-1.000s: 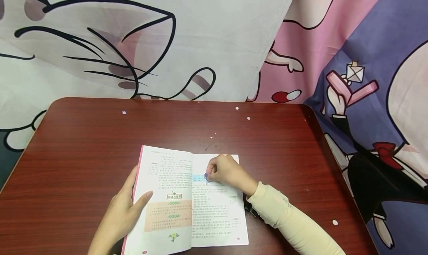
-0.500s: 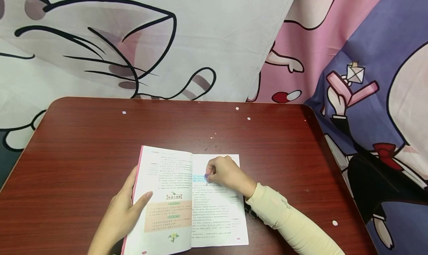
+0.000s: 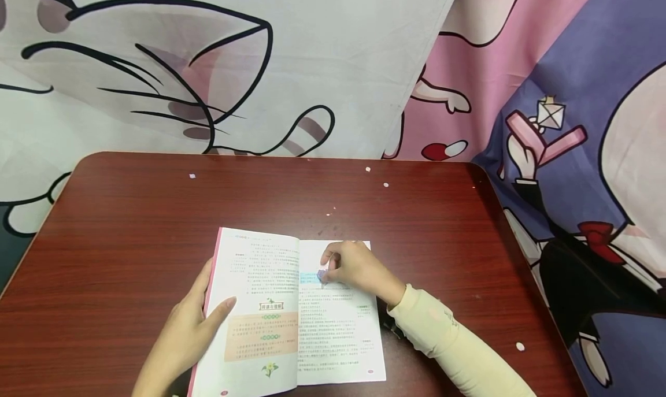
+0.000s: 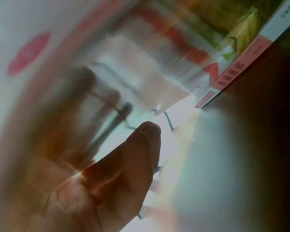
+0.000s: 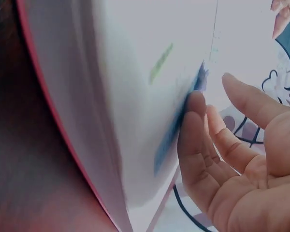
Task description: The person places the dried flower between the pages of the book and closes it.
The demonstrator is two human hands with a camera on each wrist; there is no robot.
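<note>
An open book (image 3: 260,339) with printed pages and a pink cover edge lies on the table. My left hand (image 3: 189,327) grips its left edge, thumb on the page and fingers against the cover. In the left wrist view, that hand's thumb (image 4: 140,150) shows beside a blurred cover. Over the upper right page is my right hand (image 3: 356,267). A small flat purple piece (image 3: 321,276) sits on the page by its fingertips, near a blue text band (image 3: 308,277). In the right wrist view, the thumb stands apart from the fingers; the purple piece (image 5: 203,77) lies beyond a fingertip.
The brown wooden table (image 3: 156,212) has several small pale bits scattered on it, one of them a white bit (image 3: 520,347) at the right. Cartoon-printed cloth (image 3: 333,50) hangs behind and to the right. A small dark object (image 3: 391,329) shows under the right wrist.
The right hand's fingers, which pinched the purple piece, have parted a little, and the piece shows more fully on the page. The left hand and the book look unchanged.
</note>
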